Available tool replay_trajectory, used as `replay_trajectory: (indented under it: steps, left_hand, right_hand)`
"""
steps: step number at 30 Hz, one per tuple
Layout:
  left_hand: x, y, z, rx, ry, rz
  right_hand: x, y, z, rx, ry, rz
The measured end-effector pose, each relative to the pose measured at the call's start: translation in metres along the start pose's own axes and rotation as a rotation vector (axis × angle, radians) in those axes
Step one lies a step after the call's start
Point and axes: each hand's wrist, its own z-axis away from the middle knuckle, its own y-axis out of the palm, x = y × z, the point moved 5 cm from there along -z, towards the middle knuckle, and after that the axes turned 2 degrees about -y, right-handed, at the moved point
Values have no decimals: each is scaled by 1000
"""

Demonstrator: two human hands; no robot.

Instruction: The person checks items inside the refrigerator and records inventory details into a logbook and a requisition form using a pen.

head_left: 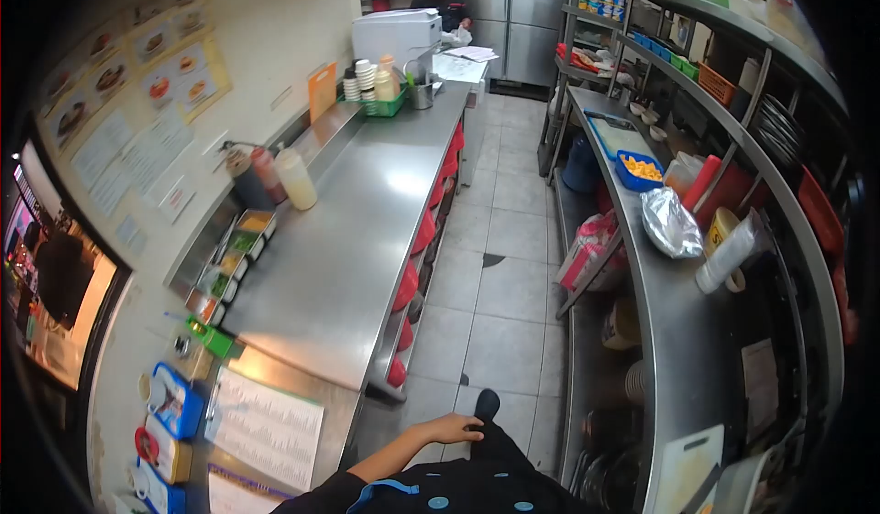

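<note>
My left hand [454, 429] hangs in front of my dark clothing, low in the middle of the view. Its fingers point to the right, loosely apart, and nothing shows in them. Just beyond the fingertips is my dark shoe [488, 406] on the tiled floor. My right hand is out of view. To the left of my left hand, a clipboard with a printed sheet [264, 420] lies on the near end of the steel counter [344, 198].
Along the left wall stand squeeze bottles [295, 180] and garnish containers [220, 285]. The right counter carries a blue basket of orange pieces [640, 168], a foil-covered item [671, 223] and a cutting board [686, 464]. A person [445, 5] is at the far end of the aisle.
</note>
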Motion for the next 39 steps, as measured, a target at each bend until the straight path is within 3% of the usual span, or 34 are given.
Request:
replay_trajectory:
  steps: [2, 4, 5, 6, 7, 9, 10, 11, 12, 13, 15, 17, 20, 23, 24, 26, 28, 31, 33, 37, 39]
  left_hand:
    - [45, -31, -63, -108, -19, 132]
    - [139, -52, -110, -305, -177, 19]
    - [200, -53, -123, -392, -297, -13]
    - [215, -68, -108, -324, -631, -64]
    - [221, -77, -89, -506, -843, 145]
    - [287, -65, -93, -355, -903, 214]
    - [291, -74, -104, -108, -765, 164]
    - [297, -82, -110, -96, -775, 169]
    - [293, -93, -120, -170, -632, 154]
    - [285, -103, -126, -220, -683, 244]
    - [268, -128, -146, -273, -768, 379]
    - [266, -153, -178, -234, -781, 416]
    - [277, -216, -242, -146, -778, 405]
    - [282, -322, -321, -103, -741, 324]
    - [282, -366, -354, -114, -710, 278]
    - [278, -463, -422, -171, -638, 182]
    - [264, -570, -491, -283, -563, 83]
    - [220, -719, -583, -452, -384, -118]
    - [191, -799, -644, -580, -272, -80]
    - [147, -886, -751, -644, -188, 72]
    - [150, -908, -800, -540, -331, 230]
  right_hand:
    - [28, -17, -27, 35, 24, 28]
    - [63, -39, -69, 61, 7, 57]
    - [84, -51, -91, 76, -5, 71]
    - [106, -63, -112, 91, -20, 87]
    - [127, -76, -135, 105, -46, 110]
    - [175, -104, -182, 130, -108, 172]
    - [209, -120, -207, 141, -168, 234]
    - [241, -137, -233, 148, -237, 323]
    - [287, -154, -248, 165, -293, 379]
    - [292, -145, -314, 217, -410, 305]
    - [363, -169, -388, 216, -220, -228]
    - [439, -187, -467, 118, -448, -176]
    - [568, -230, -520, 24, -566, -383]
    - [636, -266, -550, -12, -609, -389]
    - [620, -257, -586, 27, -508, -430]
    - [613, -262, -603, -72, -657, -180]
    - [601, -264, -603, -87, -521, 141]
    - [596, -274, -627, 14, -145, 88]
    - [601, -282, -662, 24, -25, 32]
    - [644, -317, -755, 41, 80, -18]
    - [688, -344, -825, 57, 42, -26]
